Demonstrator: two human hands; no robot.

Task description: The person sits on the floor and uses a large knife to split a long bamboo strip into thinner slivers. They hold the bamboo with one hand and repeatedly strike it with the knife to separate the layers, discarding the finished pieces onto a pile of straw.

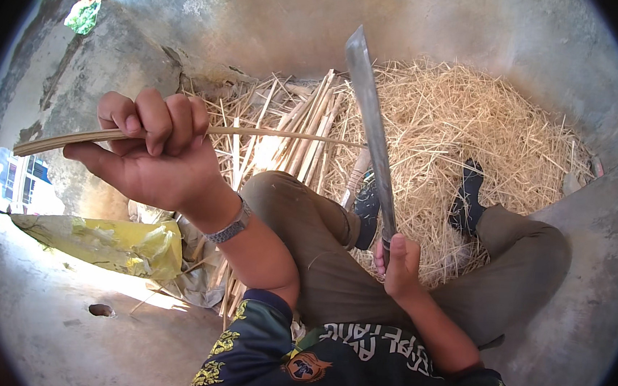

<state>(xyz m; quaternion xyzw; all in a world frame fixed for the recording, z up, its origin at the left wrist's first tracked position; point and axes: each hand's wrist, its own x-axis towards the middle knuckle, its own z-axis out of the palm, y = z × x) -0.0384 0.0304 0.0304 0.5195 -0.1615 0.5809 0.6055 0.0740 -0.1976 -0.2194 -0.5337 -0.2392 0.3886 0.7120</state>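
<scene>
My left hand (pixel 163 149), raised and wearing a watch (pixel 230 224) on its wrist, has its fingers curled round a long thin bamboo strip (pixel 66 140). The strip runs sideways, one end out past the thumb at the left and the thinner end reaching right toward the blade; whether it touches the blade I cannot tell. In my right hand (pixel 401 267) is a machete (pixel 376 126), gripped by its handle, with the long grey blade pointing up and slightly left. Most of the handle is hidden in the fist.
Split sticks (pixel 312 131) lie in a heap ahead of my knees. A broad pile of straw-like shavings (pixel 468 111) spreads against the concrete wall (pixel 424 21). My legs are folded in front. At the left are a yellow sack (pixel 113 243) and a small floor hole (pixel 101 310).
</scene>
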